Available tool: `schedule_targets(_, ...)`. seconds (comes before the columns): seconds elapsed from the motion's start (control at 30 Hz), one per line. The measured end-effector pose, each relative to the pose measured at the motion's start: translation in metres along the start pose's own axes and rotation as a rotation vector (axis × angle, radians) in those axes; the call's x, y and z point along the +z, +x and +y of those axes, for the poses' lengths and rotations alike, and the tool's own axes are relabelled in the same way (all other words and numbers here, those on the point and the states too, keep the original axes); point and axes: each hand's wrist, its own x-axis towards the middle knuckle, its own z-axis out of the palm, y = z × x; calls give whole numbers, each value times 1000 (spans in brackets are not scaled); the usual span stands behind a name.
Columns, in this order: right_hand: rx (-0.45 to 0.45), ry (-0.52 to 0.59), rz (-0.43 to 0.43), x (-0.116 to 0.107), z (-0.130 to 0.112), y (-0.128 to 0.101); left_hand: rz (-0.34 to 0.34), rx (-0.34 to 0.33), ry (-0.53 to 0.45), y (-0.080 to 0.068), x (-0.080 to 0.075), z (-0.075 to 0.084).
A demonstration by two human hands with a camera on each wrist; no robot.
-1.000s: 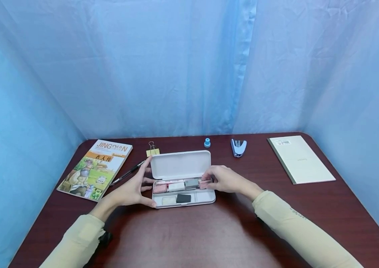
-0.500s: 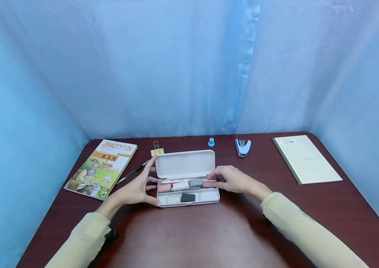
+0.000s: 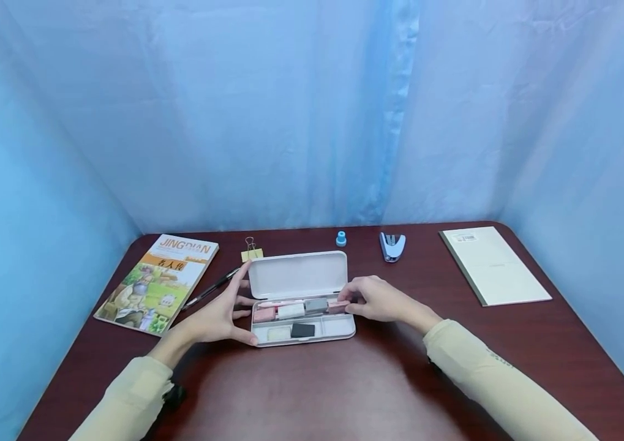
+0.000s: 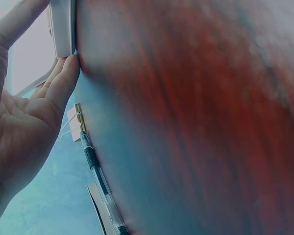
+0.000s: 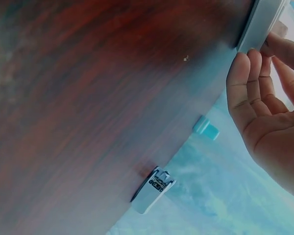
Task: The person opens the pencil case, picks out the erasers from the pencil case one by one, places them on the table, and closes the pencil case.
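Left hand (image 3: 218,318) spread wide, steadying open pencil case (image 3: 300,299) at frame centre. Right hand (image 3: 376,299) apparently pinches pink eraser (image 3: 338,307): light, soft, grip by sides.

— Where does the open case (image 3: 300,306) sit?
— Mid-surface (image 3: 312,392), lid raised behind its tray, small blocks (image 3: 289,311) inside. The left hand (image 3: 215,318) is at its left end, the right hand (image 3: 380,300) at its right.
— And around it?
— Book (image 3: 157,283) far left, pen (image 3: 209,288) and clip (image 3: 251,251) between book and case; cap (image 3: 341,238) and stapler (image 3: 391,245) behind; notepad (image 3: 493,266) far right.
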Motion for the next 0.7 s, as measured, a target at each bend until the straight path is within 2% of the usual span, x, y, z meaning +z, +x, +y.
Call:
schedule_targets(0.2,-18,30,8,2,-2,-1,-4,-10,-1,-4,-1,-2)
schedule_targets(0.5,-2,100,28,-2,5,-1,1,5,4,-3,-2,0)
schedule_targets(0.57,22,154,18,-4,7,-2,-1,6,-4,-2,-2,0)
schedule_targets(0.7,98,337,-14,-14,13,-10,-7,9,-17,0,-1,0)
